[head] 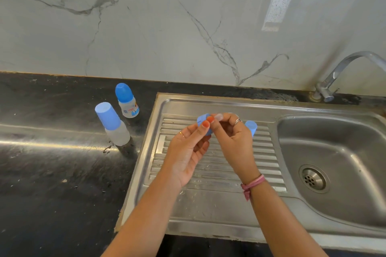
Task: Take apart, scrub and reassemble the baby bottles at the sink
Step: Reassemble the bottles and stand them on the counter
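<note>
left fingertips pinch a blue collar ring; right fingertips grip a clear teat at the ring's mouth, both hands nearly closed, thumb against forefinger. left hand and right hand hover over the drainboard, near its back edge. judged step: working the teat through the ring; whether in or out i cannot tell. best done with a steady pull along the ring's axis, holding the teat by its base, not the tip. a blue cap sits on the drainboard behind the right hand. two capped bottles stand on the black counter, just beside the sink's left edge.
</note>
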The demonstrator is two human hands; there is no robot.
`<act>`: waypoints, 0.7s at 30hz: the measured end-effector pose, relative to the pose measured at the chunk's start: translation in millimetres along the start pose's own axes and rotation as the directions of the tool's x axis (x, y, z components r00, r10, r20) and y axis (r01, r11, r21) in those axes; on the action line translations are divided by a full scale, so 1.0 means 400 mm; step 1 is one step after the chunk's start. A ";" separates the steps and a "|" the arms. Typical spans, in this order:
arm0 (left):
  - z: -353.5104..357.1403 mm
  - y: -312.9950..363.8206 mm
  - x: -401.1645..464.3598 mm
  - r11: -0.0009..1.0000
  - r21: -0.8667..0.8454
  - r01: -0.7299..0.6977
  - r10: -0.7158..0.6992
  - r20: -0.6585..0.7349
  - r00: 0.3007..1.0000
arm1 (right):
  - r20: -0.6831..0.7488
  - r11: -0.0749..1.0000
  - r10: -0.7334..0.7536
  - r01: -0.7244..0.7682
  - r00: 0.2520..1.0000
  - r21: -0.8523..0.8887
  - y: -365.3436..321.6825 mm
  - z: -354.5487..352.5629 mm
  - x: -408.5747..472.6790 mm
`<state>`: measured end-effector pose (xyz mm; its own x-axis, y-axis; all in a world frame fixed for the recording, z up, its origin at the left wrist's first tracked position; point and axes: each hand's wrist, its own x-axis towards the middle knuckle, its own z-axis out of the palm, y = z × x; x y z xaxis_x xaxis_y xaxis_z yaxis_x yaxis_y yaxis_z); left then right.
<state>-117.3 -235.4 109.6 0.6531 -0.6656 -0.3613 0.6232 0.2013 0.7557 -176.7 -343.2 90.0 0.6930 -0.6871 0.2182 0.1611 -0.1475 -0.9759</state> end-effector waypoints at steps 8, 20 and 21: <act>0.010 0.011 -0.001 1.000 0.013 0.015 -0.016 0.086 0.996 | 0.025 0.975 -0.213 0.214 0.977 -0.063 -0.003 0.003 -0.001; 0.056 0.011 -0.001 0.989 0.114 -0.091 0.085 0.058 0.995 | -0.245 0.989 -0.041 0.074 0.969 0.129 -0.025 0.044 0.019; 0.057 0.011 -0.001 0.988 0.124 -0.089 0.083 0.055 0.995 | -0.261 0.989 -0.031 0.067 0.965 0.130 -0.025 0.045 0.020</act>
<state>-124.9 -250.6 125.6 0.6774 -0.6855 -0.2668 0.5045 0.1690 0.8467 -160.3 -334.4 101.6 0.4798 -0.8443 0.2385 0.2974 -0.0992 -0.9496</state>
